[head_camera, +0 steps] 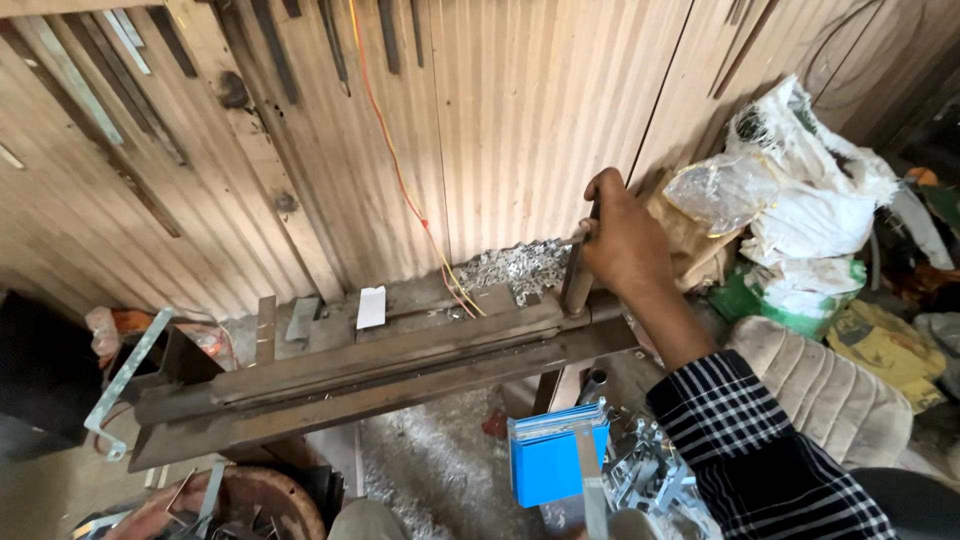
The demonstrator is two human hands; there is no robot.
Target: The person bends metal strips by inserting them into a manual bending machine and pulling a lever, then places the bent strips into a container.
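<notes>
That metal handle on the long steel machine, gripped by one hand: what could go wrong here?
The right hand grips the lever handle bare, so it might slip or pinch against the steel bending machine. The orange and yellow wires drape onto the machine and could get caught. The blue-coated sheet stack below may get knocked.

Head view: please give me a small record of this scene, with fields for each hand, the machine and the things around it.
right hand: right hand grips the upright lever handle
left hand: not in view
machine: long rusty metal bending bench, lever at its right end
behind machine: pile of small shiny metal pieces, corrugated wall
below: blue-covered sheet stack
right side: white sacks
</notes>
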